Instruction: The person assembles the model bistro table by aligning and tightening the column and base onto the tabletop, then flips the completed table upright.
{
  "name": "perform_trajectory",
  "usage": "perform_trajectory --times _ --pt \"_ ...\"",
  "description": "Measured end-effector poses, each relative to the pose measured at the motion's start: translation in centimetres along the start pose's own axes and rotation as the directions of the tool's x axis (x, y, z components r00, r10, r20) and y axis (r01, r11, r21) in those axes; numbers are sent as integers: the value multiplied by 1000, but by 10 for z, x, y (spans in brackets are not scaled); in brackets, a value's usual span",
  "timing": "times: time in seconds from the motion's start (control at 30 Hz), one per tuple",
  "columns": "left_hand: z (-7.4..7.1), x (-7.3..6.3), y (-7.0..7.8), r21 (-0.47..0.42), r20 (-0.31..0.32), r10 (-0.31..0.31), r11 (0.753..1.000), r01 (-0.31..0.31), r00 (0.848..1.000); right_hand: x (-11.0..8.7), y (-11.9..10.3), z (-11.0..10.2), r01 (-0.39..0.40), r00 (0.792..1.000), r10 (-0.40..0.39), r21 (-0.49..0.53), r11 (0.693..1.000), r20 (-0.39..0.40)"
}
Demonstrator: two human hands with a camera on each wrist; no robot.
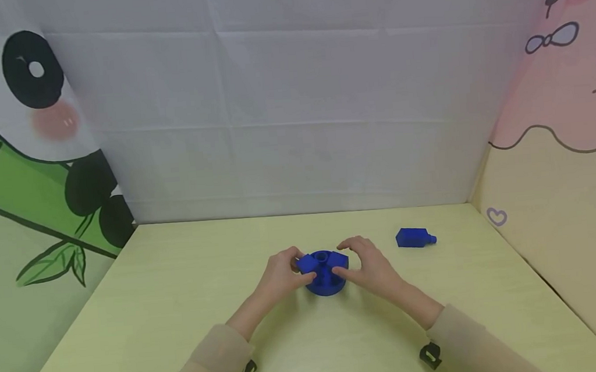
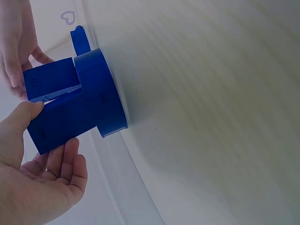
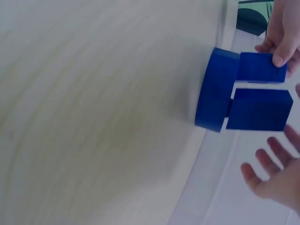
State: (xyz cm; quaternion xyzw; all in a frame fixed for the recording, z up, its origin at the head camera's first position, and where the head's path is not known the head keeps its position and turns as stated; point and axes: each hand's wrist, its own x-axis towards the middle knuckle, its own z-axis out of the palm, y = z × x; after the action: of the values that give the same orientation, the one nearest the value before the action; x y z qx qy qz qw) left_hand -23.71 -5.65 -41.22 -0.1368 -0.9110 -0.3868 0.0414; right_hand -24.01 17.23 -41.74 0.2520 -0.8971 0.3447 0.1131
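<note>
A blue round base (image 1: 327, 289) stands on the table in front of me, with a hollow post (image 1: 321, 256) at its middle. Two blue box-shaped pieces rise from it, a left block (image 2: 63, 123) and a right block (image 3: 260, 110). My left hand (image 1: 282, 276) grips the left block, thumb on its near side and fingers round the outer side. Beside the right block is my right hand (image 1: 370, 268), its thumb close to the near face. In the right wrist view the fingers (image 3: 268, 161) of that hand are spread, apart from the block.
A loose blue bottle-shaped piece (image 1: 412, 237) lies on its side at the back right of the pale wooden table (image 1: 182, 312). A white sheet (image 1: 293, 122) closes off the back. Panels with cartoon pictures stand left and right.
</note>
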Motion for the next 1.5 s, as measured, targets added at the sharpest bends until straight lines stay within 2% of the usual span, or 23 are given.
perform_trajectory --times 0.1,0.27,0.33,0.4,0.53,0.63,0.73,0.9,1.0,1.13,1.33,1.5 --pt "0 0 0 9 2 3 1000 -3 1000 0 7 -8 143 987 -146 49 988 64" --pt "0 1 -1 0 3 -6 1000 6 1000 5 17 -17 328 924 -338 83 941 178" --pt "0 1 -1 -4 3 -5 1000 5 1000 7 19 -18 373 899 -379 70 925 219" --pt "0 1 -1 -2 7 3 1000 -3 1000 9 20 -19 401 884 -401 49 915 242" --pt "-1 1 0 -4 10 -2 1000 2 1000 12 20 -19 420 879 -410 10 907 243" --pt "-1 1 1 -8 11 -14 1000 14 1000 13 19 -18 404 891 -391 -8 915 232" --pt "0 1 1 -11 13 -19 1000 19 1000 13 18 -16 370 911 -356 -32 928 210" --pt "-1 1 2 -25 22 -33 999 34 999 13 16 -11 303 949 -292 -87 949 117" --pt "-2 1 3 -25 21 -35 999 36 999 14 13 -7 239 971 -233 -126 963 59" --pt "-2 0 4 -22 21 -34 999 35 999 16 7 -2 108 994 -109 -143 984 -1" --pt "-3 -1 6 -12 23 -38 999 39 999 17 -5 1 -59 997 55 -91 994 -52" --pt "-3 -1 8 -16 23 -40 999 40 999 17 -5 2 -117 992 114 -59 991 -52"
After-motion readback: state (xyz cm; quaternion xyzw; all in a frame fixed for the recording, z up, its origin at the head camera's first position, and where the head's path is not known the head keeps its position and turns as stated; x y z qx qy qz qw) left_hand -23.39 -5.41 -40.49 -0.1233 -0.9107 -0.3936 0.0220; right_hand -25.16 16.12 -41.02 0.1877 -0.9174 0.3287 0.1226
